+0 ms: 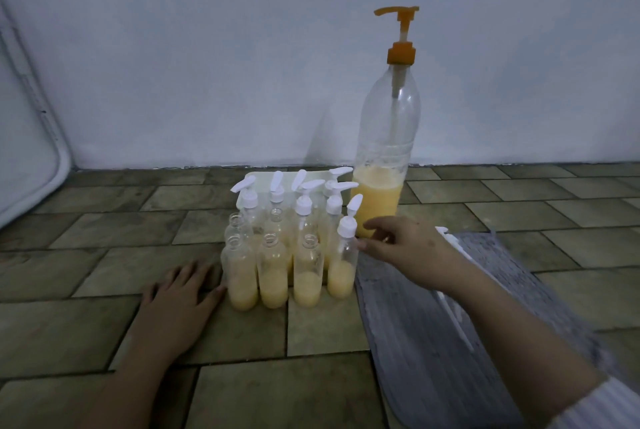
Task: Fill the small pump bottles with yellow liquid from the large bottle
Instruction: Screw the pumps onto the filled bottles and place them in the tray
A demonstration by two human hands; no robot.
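Right hand (412, 248) is up beside the front-right small pump bottle (343, 262), fingers loosely spread, thumb tip just at that bottle's shoulder; the grip closes on nothing that I can make out. That bottle wears a white pump head and holds yellow liquid in its lower part. Left of the grip, three uncapped small bottles (273, 272) stand in the front row, each part-filled with the same yellow. Behind them, more small bottles with white pump tops (304, 200) crowd on a pale tray (258, 175). Just beyond the right grip stands the large clear bottle (388, 137) with its orange pump (401, 33), yellow liquid sitting low inside. No label or writing readable on any bottle. Left hand (180, 293) lies flat on the tiled floor (104, 255), fingers straight, fingertips near the leftmost open bottle, holding nothing. Under the right forearm, a grey mat (433, 342) with a loose white pump stem (453, 317) lying on it.
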